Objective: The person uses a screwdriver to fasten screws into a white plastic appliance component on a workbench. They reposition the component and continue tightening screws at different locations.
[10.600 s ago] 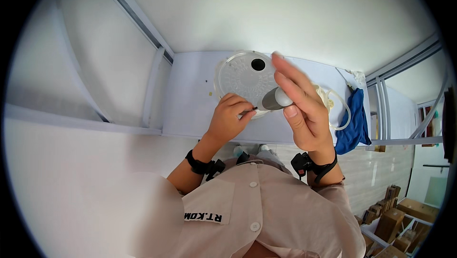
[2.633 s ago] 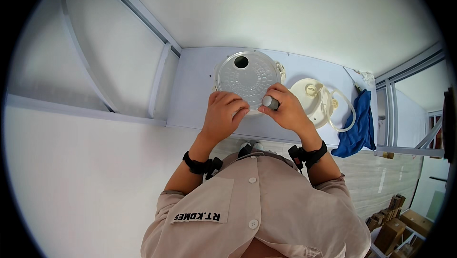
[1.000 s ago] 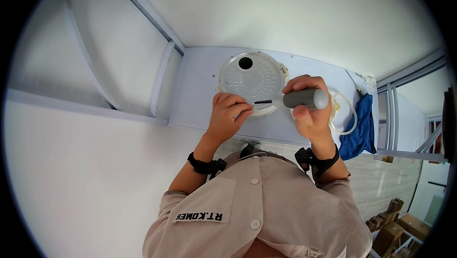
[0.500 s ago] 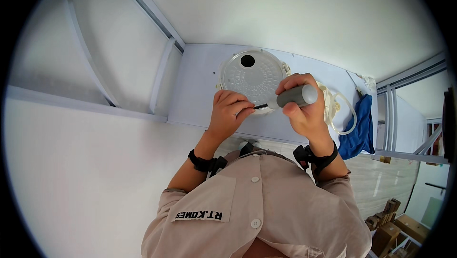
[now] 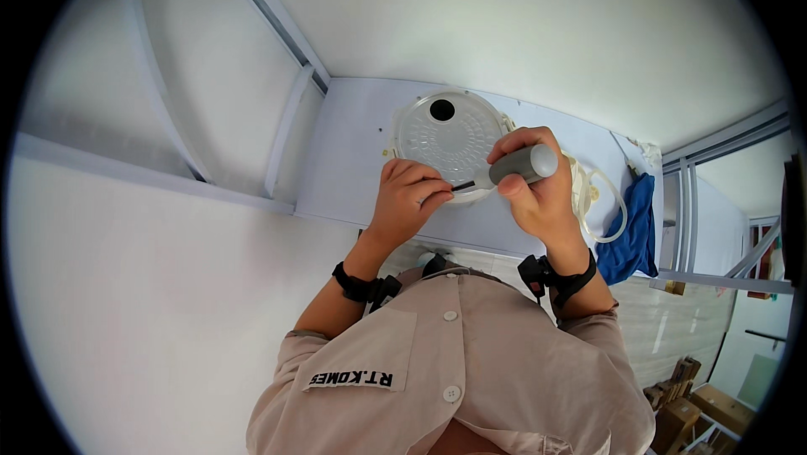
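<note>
A screwdriver (image 5: 523, 166) with a thick grey handle and short dark shaft is held in my right hand (image 5: 538, 199), the fingers wrapped round the handle. Its shaft points left, where my left hand (image 5: 409, 199) pinches the tip end between thumb and fingertips. Whether a small part such as a screw is also in that pinch is hidden. Just beyond both hands lies a round silvery metal disc (image 5: 445, 140) with a raised pattern and a dark round hole near its far edge. A cream-coloured rim surrounds it, and the screwdriver is above its near edge.
The pale table (image 5: 345, 144) backs onto a white panel (image 5: 538, 26). Right of my right hand are a cream part with a looped hose (image 5: 620, 215) and a blue cloth (image 5: 629, 236). Metal frame posts (image 5: 685, 211) rise at the right. Cardboard boxes (image 5: 723, 406) sit lower right.
Both hands keep nearly the same hold on the screwdriver. The disc and the rest of the table have shifted slightly in the view.
</note>
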The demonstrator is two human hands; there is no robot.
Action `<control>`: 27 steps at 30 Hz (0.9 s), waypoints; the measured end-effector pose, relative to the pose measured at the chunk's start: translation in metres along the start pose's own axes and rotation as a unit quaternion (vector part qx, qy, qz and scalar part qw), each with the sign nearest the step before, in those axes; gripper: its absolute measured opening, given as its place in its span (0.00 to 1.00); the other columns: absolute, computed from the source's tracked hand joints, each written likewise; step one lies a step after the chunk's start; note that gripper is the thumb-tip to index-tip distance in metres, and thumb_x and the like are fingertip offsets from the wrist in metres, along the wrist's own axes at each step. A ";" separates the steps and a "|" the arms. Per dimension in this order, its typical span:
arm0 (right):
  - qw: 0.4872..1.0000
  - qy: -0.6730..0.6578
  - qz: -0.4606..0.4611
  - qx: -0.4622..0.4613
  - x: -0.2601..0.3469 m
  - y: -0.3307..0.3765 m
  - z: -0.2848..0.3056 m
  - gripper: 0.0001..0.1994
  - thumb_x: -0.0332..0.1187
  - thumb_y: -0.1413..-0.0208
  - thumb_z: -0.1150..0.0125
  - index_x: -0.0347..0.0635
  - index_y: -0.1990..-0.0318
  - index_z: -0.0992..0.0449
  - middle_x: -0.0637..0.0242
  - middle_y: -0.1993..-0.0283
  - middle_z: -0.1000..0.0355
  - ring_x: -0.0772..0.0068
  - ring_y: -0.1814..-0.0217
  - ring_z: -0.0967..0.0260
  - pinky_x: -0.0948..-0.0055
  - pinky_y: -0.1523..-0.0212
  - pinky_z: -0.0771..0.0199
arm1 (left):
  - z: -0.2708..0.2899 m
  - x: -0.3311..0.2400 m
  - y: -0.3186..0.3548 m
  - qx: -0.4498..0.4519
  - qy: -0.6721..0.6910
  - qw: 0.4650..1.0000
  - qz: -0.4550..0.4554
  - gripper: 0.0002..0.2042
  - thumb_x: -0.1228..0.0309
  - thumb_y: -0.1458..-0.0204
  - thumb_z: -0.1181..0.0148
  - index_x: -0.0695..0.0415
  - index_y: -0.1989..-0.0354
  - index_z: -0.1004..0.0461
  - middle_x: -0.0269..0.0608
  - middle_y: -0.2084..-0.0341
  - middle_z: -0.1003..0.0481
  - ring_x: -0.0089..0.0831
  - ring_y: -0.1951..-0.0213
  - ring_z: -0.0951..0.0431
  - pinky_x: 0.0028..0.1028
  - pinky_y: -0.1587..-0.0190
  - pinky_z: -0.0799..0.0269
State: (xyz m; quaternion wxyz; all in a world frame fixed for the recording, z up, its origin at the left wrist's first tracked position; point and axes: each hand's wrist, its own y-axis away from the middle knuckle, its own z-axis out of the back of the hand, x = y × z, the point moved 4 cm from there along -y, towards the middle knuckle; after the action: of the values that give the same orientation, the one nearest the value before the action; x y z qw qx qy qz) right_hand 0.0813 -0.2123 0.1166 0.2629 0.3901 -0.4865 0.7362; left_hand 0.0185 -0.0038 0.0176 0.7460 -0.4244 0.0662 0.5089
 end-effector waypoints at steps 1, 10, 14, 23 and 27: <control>1.000 0.003 0.001 0.000 -0.001 0.001 0.000 0.30 0.58 0.42 0.23 0.40 0.52 0.25 0.65 0.62 0.19 0.69 0.63 0.19 0.71 0.62 0.21 | 0.000 -0.001 -0.001 0.001 0.000 1.000 0.001 0.06 0.68 0.51 0.22 0.49 0.66 0.12 0.25 0.64 0.19 0.30 0.56 0.23 0.36 0.43 0.37; 1.000 -0.010 0.006 0.013 0.001 0.000 -0.002 0.29 0.52 0.45 0.17 0.41 0.52 0.25 0.65 0.63 0.20 0.68 0.65 0.20 0.71 0.63 0.22 | 0.000 0.000 -0.002 0.006 -0.003 1.000 -0.005 0.06 0.69 0.51 0.22 0.50 0.66 0.12 0.25 0.63 0.18 0.30 0.56 0.22 0.36 0.44 0.36; 0.998 0.039 0.003 0.040 0.009 -0.003 -0.004 0.34 0.52 0.48 0.16 0.41 0.44 0.29 0.63 0.61 0.19 0.67 0.61 0.19 0.71 0.61 0.22 | 0.001 0.001 0.000 0.022 -0.010 1.000 0.011 0.04 0.66 0.48 0.24 0.48 0.65 0.11 0.23 0.63 0.18 0.29 0.54 0.22 0.36 0.40 0.36; 0.981 0.163 0.103 0.014 0.029 -0.016 -0.016 0.50 0.45 0.51 0.14 0.39 0.25 0.39 0.55 0.50 0.17 0.60 0.56 0.16 0.68 0.59 0.18 | -0.001 0.001 -0.001 0.014 -0.003 1.000 0.011 0.05 0.66 0.49 0.23 0.49 0.66 0.12 0.23 0.63 0.19 0.30 0.54 0.23 0.37 0.41 0.36; 0.956 0.239 0.171 0.020 0.037 -0.018 -0.016 0.40 0.49 0.46 0.20 0.39 0.31 0.29 0.56 0.45 0.18 0.53 0.54 0.16 0.63 0.55 0.16 | -0.001 0.003 0.001 0.009 -0.004 1.000 0.001 0.05 0.67 0.49 0.23 0.49 0.66 0.12 0.23 0.63 0.19 0.30 0.54 0.23 0.37 0.41 0.36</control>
State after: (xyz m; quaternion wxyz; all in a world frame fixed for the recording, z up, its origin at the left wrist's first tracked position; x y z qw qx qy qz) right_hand 0.0695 -0.1902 0.1530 0.2333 0.1191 -0.4540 0.8516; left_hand 0.0197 -0.0024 0.0144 0.7495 -0.4157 0.0681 0.5108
